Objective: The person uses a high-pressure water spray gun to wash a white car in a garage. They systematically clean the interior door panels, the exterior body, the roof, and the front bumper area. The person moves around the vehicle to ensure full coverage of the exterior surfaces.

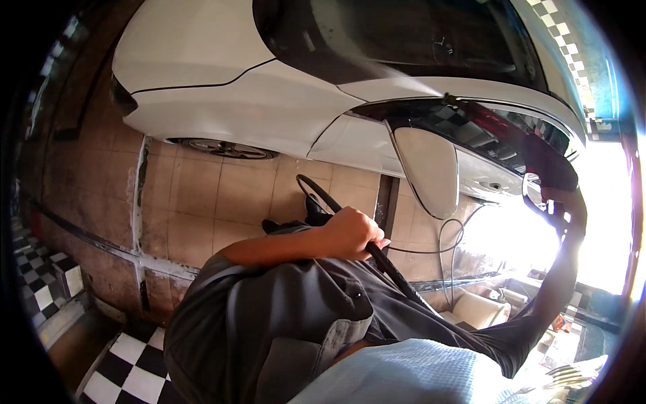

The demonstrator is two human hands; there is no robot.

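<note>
My left hand [353,233] is wrapped round a black hose [397,273] in front of my body. Stretched out at the right, my right hand [557,174] grips a dark and reddish spray gun [494,126]; glare and shadow hide some of its fingers. From the gun's tip a thin white jet fans leftward across the dark windshield [397,47] of a white car [222,111]. The gun passes over the side windows and roof edge, beyond the white side mirror [425,168].
A front wheel [232,148] shows below the fender. Brown floor tiles [245,192] lie between me and the car. More hose loops near a pale container [479,310]. A light blue cloth [410,374] hangs over my clothes. Black-and-white tiles [134,367] are at lower left.
</note>
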